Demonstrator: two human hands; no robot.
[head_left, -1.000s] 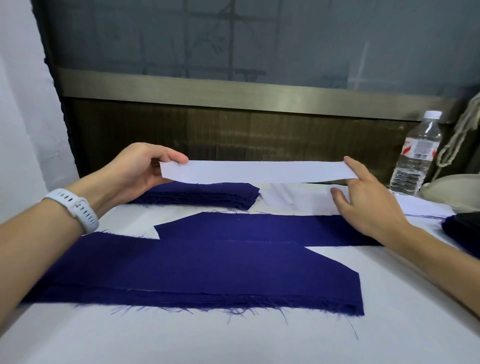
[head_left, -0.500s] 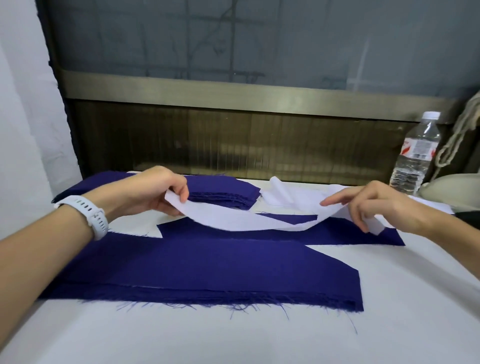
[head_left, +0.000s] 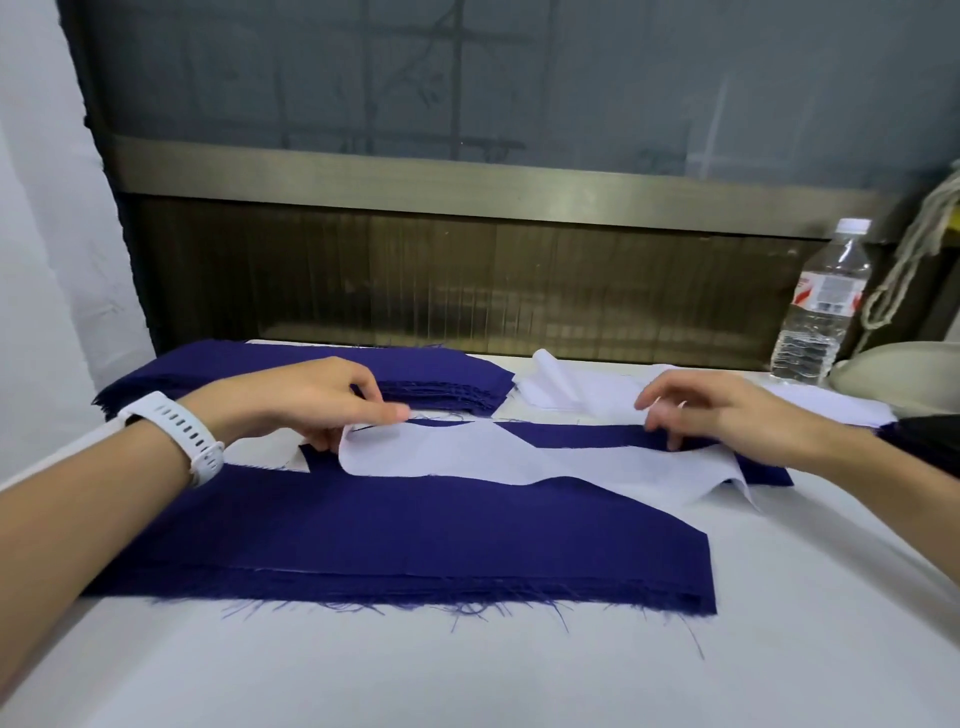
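Table (head_left: 779, 649): white work surface; its near and side edges are cut off by the frame.
Front navy piece (head_left: 415, 535): largest cloth, flat on the table, with a frayed near edge and a slanted right end; the left forearm hides its left end.
Navy stack (head_left: 426, 369): pile of cut pieces at the back left, partly behind the left hand.
White strip (head_left: 519, 460): long pale band sagging across the rear navy strip and the far edge of the front piece. Its left end is lifted; its right end spreads out under the right hand.
Rear navy strip (head_left: 597, 434): narrow band just behind the front piece, its middle covered by the white strip.
White pile (head_left: 582, 389): loose pale pieces at the back; the count cannot be made out.
Left hand (head_left: 311, 400): thumb and fingers pinch the white strip's left end.
Right hand (head_left: 727, 415): curved fingertips sit on the white strip's right part; whether they grip it cannot be told.
Water bottle (head_left: 821, 312): clear, upright at the back right, well apart from the hands.
Watch (head_left: 176, 436): white band on the left wrist.
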